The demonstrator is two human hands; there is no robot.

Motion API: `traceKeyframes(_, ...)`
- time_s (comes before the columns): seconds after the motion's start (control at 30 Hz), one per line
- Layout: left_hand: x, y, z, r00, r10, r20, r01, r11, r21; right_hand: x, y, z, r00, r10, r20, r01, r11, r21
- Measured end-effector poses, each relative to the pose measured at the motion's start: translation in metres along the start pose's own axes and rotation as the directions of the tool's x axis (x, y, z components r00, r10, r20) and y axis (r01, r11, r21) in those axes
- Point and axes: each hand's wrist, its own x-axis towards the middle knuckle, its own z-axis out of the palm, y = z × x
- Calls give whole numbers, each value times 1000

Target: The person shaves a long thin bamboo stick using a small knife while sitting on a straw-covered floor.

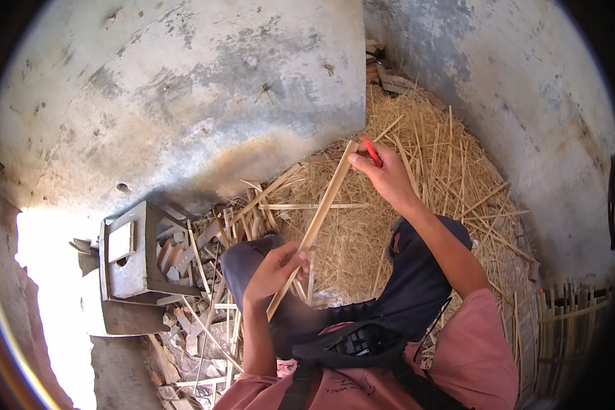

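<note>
A long, flat, pale wooden strip (327,198) slants across the middle, held up between my hands over my lap. My left hand (275,272) is closed round its lower part, near my knee. At the upper end, my right hand (387,179) pinches the strip with the thumb. The same hand also grips a slim red pen-like tool (372,152), its tip pointing up and away. Fingers hide part of that tool, so its exact kind does not show.
Shavings and thin sticks (348,256) cover the floor ahead and to the right. An old wooden box (131,253) stands at the left beside rubble and scraps (184,328). Weathered walls (253,75) close in ahead and right. Upright strips (570,328) stand at the lower right.
</note>
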Motion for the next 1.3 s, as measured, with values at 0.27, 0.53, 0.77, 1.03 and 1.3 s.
traceKeyframes(0.27,3,2,0,988,-25,-153,16,998,-64,-9,-17,4,988,-129,88,148,948,-281)
traceKeyframes(0.53,6,15,15,974,67,-216,-64,998,22,-30,-7,28,883,-286,372,417,843,-341)
traceKeyframes(0.77,6,21,21,944,140,-297,-100,984,146,-47,-1,48,826,-297,479,494,791,-361)
traceKeyframes(1.03,0,31,22,919,178,-353,-86,962,260,-50,5,57,815,-353,460,531,772,-348)
traceKeyframes(1.3,-3,38,23,918,224,-328,-88,920,381,-52,5,58,819,-348,456,523,779,-345)
